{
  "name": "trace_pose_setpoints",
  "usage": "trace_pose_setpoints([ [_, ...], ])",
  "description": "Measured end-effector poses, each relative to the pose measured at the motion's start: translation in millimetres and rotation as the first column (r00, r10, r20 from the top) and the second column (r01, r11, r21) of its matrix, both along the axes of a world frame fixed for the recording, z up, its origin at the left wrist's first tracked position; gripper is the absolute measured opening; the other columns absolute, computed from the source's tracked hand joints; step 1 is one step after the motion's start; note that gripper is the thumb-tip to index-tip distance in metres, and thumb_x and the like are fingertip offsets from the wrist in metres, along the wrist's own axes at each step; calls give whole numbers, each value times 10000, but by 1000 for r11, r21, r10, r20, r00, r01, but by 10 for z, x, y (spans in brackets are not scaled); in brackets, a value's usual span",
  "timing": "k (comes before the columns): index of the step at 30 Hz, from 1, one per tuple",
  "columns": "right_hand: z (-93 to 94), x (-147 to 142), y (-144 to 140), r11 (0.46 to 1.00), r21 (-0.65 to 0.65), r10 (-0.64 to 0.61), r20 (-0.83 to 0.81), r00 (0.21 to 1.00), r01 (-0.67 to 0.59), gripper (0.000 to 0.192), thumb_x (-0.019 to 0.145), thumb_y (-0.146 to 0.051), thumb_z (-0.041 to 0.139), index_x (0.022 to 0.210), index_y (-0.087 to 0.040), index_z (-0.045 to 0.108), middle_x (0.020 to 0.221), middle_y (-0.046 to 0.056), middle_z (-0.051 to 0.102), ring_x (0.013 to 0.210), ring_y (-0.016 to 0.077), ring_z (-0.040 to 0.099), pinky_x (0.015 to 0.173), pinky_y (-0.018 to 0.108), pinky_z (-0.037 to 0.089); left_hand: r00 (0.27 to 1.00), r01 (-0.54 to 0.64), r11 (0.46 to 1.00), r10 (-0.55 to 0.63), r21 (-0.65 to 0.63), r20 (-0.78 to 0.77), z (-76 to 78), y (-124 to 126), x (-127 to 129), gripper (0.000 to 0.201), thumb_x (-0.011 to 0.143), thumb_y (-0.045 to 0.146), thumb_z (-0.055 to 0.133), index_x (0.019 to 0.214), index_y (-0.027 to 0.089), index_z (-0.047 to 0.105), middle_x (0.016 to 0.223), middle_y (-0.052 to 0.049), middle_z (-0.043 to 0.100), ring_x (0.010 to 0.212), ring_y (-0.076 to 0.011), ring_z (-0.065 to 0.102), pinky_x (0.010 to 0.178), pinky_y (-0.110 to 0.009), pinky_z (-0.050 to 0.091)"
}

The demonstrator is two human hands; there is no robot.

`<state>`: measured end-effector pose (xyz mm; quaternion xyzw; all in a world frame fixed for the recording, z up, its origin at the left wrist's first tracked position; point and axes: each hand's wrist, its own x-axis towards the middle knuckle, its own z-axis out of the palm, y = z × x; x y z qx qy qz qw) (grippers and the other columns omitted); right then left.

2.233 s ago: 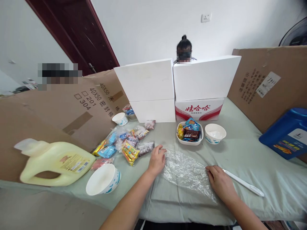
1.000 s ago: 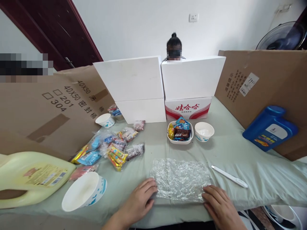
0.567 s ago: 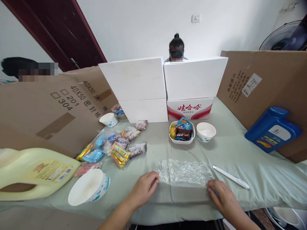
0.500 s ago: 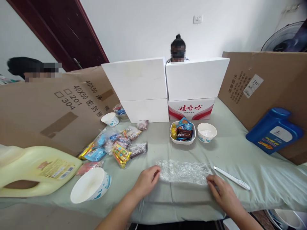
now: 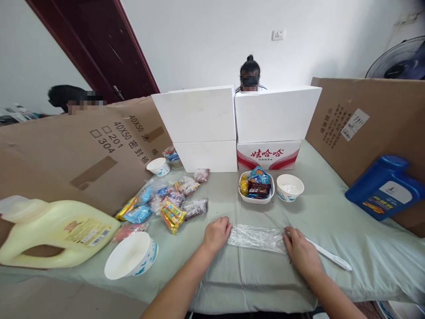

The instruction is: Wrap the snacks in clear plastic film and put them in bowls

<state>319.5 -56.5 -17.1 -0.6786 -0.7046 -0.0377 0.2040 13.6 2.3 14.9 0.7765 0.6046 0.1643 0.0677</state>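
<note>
Your left hand (image 5: 216, 233) and right hand (image 5: 299, 250) each press flat on an end of the folded plastic wrap (image 5: 256, 237), not squeezing it

Snack packets (image 5: 166, 201), bowls (image 5: 132, 255), detergent jugs (image 5: 59, 232)

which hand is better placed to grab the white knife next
Right. The right hand rests on the folded plastic wrap's right end, with the white knife lying just beside it; the left hand is at the far end.
</note>
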Motion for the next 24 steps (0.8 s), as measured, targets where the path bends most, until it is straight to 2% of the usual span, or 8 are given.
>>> trace_pose_setpoints([
  [2,91,-41,-25,997,79,-22,34,999,19,281,954,-326,389,1092,-166,574,1014,105,671,761,215,666,642,326,470,999,-41,995,42,91,-13,75,-68,37,147,870,232,555,975,169,636,913,-104,658,849,-258,618,771,-354,464],
  [4,199,-147,-61,980,201,-20,81,997,4,330,945,-378,421,1129,-155,580,1106,145,649,942,272,642,812,409,467,999,-34,974,37,225,-11,144,-181,137,177,886,236,525,1003,163,636,960,-116,645,918,-276,597,817,-397,467],
  [7,304,-419,-91,950,270,119,158,980,-158,364,934,-367,461,1221,-169,566,1313,149,564,1268,318,456,1064,520,292,993,109,943,-118,315,9,140,-395,399,265,912,174,424,1082,180,628,1067,-105,648,1024,-263,583,902,-424,463],
  [10,265,-661,-40,922,135,333,202,921,-363,465,924,-241,427,1387,-203,446,1482,80,409,1406,270,273,1141,493,187,971,238,946,-240,222,-18,-15,-558,648,431,922,173,373,1338,173,488,1358,-104,535,1279,-266,456,1053,-463,381],
  [13,136,-684,80,896,-89,444,160,882,-435,552,928,-270,389,1470,-192,323,1538,66,297,1433,254,210,1152,477,182,976,204,978,-199,48,-92,-186,-603,723,574,935,346,416,1468,152,321,1528,-128,316,1413,-347,249,1107,-592,256],
  [16,59,-512,204,917,-263,333,92,939,-299,650,935,-490,357,1480,-141,296,1547,114,239,1441,283,171,1153,518,147,974,164,982,-176,-89,-144,-243,-589,671,698,890,498,483,1486,185,297,1564,-117,212,1431,-410,136,1101,-674,157],
  [20,98,-283,265,938,-342,107,111,988,-63,770,902,-590,356,1484,-93,267,1553,147,181,1448,296,128,1154,533,77,968,163,978,-183,-127,-169,-208,-580,605,721,874,518,510,1493,228,281,1576,-92,170,1436,-416,88,1103,-675,128],
  [24,87,-195,37,941,-333,115,146,983,-60,808,861,-624,416,1466,-97,321,1536,172,237,1432,328,186,1134,566,84,954,238,967,-250,-86,-164,-203,-495,443,671,900,485,504,1486,237,291,1566,-99,224,1433,-385,155,1108,-639,170],
])
